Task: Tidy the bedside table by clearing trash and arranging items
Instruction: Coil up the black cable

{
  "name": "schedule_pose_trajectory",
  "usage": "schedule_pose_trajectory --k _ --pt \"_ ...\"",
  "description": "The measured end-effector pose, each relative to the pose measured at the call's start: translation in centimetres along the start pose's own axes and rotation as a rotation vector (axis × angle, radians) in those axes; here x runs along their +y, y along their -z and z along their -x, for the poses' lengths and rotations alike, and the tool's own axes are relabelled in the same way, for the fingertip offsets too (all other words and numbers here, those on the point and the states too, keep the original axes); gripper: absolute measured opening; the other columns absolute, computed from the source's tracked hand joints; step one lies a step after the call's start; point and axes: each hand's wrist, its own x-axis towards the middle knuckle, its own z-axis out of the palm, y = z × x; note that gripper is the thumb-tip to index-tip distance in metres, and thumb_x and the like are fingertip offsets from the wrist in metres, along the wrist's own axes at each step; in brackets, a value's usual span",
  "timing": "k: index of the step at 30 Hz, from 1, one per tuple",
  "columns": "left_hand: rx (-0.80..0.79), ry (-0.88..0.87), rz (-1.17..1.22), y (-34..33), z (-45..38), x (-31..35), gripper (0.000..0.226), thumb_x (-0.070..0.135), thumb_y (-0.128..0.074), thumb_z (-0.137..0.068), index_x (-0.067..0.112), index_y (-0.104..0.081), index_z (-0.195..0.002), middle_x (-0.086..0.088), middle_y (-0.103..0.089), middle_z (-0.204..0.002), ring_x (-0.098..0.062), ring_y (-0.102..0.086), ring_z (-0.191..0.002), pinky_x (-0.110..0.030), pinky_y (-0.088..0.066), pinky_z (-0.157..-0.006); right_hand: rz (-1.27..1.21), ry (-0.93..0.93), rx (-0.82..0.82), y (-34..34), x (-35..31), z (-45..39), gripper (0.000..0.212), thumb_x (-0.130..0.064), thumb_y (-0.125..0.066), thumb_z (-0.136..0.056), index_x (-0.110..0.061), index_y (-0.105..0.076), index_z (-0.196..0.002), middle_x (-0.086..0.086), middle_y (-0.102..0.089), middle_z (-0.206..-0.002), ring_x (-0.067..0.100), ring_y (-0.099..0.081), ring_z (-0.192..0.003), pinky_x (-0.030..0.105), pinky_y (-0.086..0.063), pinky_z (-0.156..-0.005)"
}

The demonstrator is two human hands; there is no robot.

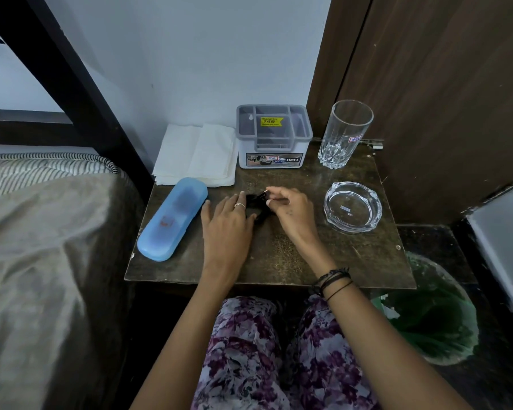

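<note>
left hand (pixel 230 216) flat, touching black item (pixel 256 202) | right hand (pixel 288 207) pinches its top | item between hands on tabletop (pixel 308 261) | organizer (pixel 274 136) beyond, empty | arranging seems unfinished

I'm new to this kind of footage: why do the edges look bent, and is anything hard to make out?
Head view: the wide-angle lens bows the bed frame and door at the edges; light is dim and even; the dark object between the left hand and right hand is too dark to identify; the green bin is blurred.
</note>
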Motion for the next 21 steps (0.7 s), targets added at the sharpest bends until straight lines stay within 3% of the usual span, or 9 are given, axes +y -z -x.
schedule_pose_trajectory --k 2,5,9,13,15,17,19,21 --pt "0.045 -0.018 -0.084 -0.7 0.1 -0.2 0.041 0.025 -0.05 -0.093 0.006 -0.051 -0.13 -0.009 -0.057 -0.133 -0.021 -0.046 -0.13 -0.049 -0.019 -0.114 -0.036 0.005 0.003 -0.3 -0.2 0.2 0.032 -0.003 -0.061 -0.083 -0.011 -0.065 -0.114 0.008 -0.07 -0.097 0.009 -0.063 -0.084 0.009 -0.046 -0.078" --pt "0.067 -0.041 -0.302 -1.4 -0.1 -1.0 0.035 0.018 -0.051 -0.086 0.004 -0.062 -0.117 -0.011 -0.066 -0.12 -0.024 -0.056 -0.121 -0.054 -0.03 -0.108 -0.089 0.013 -0.018 -1.0 -1.0 0.4 0.034 -0.004 -0.062 -0.084 -0.013 -0.061 -0.117 0.006 -0.072 -0.096 0.013 -0.066 -0.084 0.02 -0.052 -0.081" --pt "0.029 -0.053 -0.402 -1.1 -1.0 -1.6 0.046 0.022 -0.031 -0.089 0.003 -0.059 -0.121 -0.011 -0.064 -0.123 -0.028 -0.051 -0.126 -0.05 -0.008 -0.111 -0.05 0.028 -0.085 -1.4 -1.8 0.2 0.035 -0.005 -0.058 -0.087 -0.013 -0.057 -0.121 0.007 -0.071 -0.103 0.014 -0.066 -0.092 0.025 -0.052 -0.087" --pt "0.056 -0.091 -0.264 0.0 -2.0 -1.8 0.043 0.026 -0.042 -0.096 0.005 -0.046 -0.133 -0.013 -0.05 -0.139 -0.027 -0.032 -0.139 -0.047 0.004 -0.115 0.077 0.146 -0.016 -0.9 -3.4 -0.1 0.027 -0.011 -0.056 -0.091 -0.011 -0.061 -0.117 0.006 -0.068 -0.108 0.009 -0.06 -0.095 0.006 -0.043 -0.079" --pt "0.092 -0.083 -0.194 1.0 -2.9 -2.4 0.046 0.027 -0.038 -0.098 0.008 -0.036 -0.14 -0.011 -0.036 -0.149 -0.025 -0.018 -0.144 -0.045 0.009 -0.115 0.116 0.205 0.048 -1.2 -4.7 -0.6 0.021 -0.018 -0.055 -0.092 -0.009 -0.066 -0.107 0.006 -0.07 -0.101 0.014 -0.064 -0.092 0.02 -0.05 -0.079" --pt "0.11 -0.023 -0.107 2.0 -4.3 -3.3 0.048 0.028 -0.032 -0.1 0.01 -0.029 -0.143 -0.008 -0.025 -0.154 -0.022 -0.009 -0.146 -0.045 0.004 -0.117 0.184 0.235 0.089 -2.0 -5.8 -1.4 0.028 -0.025 -0.052 -0.093 -0.006 -0.066 -0.08 0.007 -0.067 -0.075 0.018 -0.062 -0.07 0.033 -0.051 -0.064" --pt "0.094 0.083 0.012 3.0 -5.8 -4.4 0.05 0.029 -0.033 -0.099 0.01 -0.026 -0.144 -0.009 -0.02 -0.156 -0.025 -0.006 -0.146 -0.045 -0.003 -0.117 0.293 0.236 0.074 -2.9 -6.9 -2.4 0.042 -0.03 -0.047 -0.094 -0.007 -0.049 -0.058 0.005 -0.05 -0.056 0.023 -0.052 -0.056 0.034 -0.039 -0.052" --pt "0.076 0.174 0.059 3.7 -7.5 -5.4 0.052 0.03 -0.035 -0.099 0.007 -0.024 -0.145 -0.015 -0.017 -0.155 -0.032 -0.006 -0.145 -0.047 -0.008 -0.116 0.411 0.232 0.014 -4.0 -7.8 -3.0 0.046 -0.031 -0.045 -0.096 -0.012 -0.037 -0.055 0.005 -0.046 -0.061 0.027 -0.051 -0.061 0.033 -0.032 -0.053"
